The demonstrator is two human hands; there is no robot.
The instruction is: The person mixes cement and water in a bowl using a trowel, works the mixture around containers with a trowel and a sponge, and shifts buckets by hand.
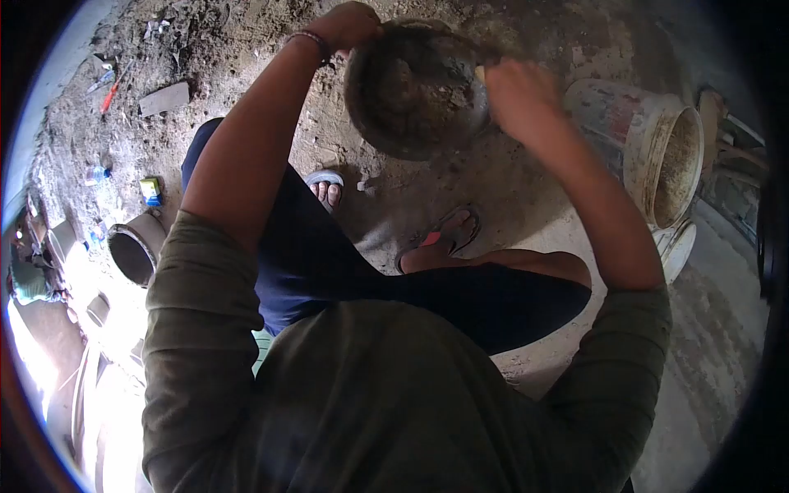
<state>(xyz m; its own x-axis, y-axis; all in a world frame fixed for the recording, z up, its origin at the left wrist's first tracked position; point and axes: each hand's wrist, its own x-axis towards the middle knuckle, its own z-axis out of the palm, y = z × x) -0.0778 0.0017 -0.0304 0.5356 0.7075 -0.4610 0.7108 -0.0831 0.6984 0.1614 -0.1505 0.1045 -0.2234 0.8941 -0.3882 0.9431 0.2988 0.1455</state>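
A round dark basin [362, 123] stands on the ground in front of my feet, with wet grey-brown mortar [419, 94] inside. My left hand [349, 26] is closed on the basin's far left rim. Over the right side of the basin, my right hand [526, 94] is closed around the pale handle of a trowel [481, 74]. The trowel's blade is blurred and hard to tell from the mortar.
A mortar-stained bucket [637, 148] lies on its side at the right. To the left are a grey pipe piece [140, 246], a small yellow-green box [150, 191], a plastic bottle [99, 176], a flat grey offcut [164, 99] and a red-handled tool [109, 97].
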